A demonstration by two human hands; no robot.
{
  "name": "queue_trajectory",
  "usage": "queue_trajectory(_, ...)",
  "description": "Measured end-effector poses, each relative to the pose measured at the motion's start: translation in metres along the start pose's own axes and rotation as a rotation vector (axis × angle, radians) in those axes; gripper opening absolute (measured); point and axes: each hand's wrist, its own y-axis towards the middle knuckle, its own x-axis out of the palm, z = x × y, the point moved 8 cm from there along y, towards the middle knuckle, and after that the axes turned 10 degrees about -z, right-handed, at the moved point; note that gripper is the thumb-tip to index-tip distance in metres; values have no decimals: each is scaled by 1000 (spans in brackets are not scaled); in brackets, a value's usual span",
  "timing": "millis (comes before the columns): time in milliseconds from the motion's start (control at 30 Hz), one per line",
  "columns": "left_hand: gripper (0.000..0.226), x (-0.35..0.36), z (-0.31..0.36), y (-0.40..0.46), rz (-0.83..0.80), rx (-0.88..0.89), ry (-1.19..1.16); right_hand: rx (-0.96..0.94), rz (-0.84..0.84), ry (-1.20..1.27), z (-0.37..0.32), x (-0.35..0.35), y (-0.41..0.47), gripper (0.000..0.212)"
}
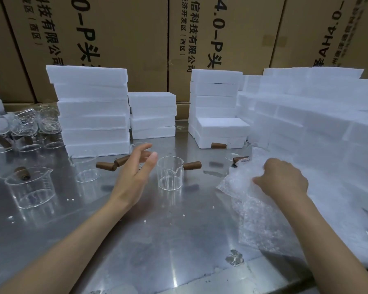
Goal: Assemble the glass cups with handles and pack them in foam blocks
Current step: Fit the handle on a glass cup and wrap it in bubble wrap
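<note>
Now the left hand [136, 170] is open and holds nothing; the cup [170, 172] stands just right of its fingertips, its handle [192, 165] pointing away to the right. The right hand [283, 179] grips bubble wrap [257, 209], farther off.

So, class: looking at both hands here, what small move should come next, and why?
Probably the left hand closes on the glass cup: it hovers open just beside it, handle already fitted, while the right hand grips bubble wrap ready for wrapping.
</note>
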Motion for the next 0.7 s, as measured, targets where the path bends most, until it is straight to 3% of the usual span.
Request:
queue_trajectory(167, 50, -1, 3, -1, 7, 7, 2, -12, 82, 66, 4, -14, 6, 26)
queue_trajectory(333, 51, -1, 5, -2, 14, 12, 13, -28, 175, 114, 7, -34, 2, 19)
queue_trajectory(500, 46, -3, 7, -3, 35, 28, 16, -239, 338, 226, -7, -66, -12, 11)
queue_trajectory(700, 45, -9, 15, -6, 93, 84, 15, -489, 334, 552, -33, -112, -35, 24)
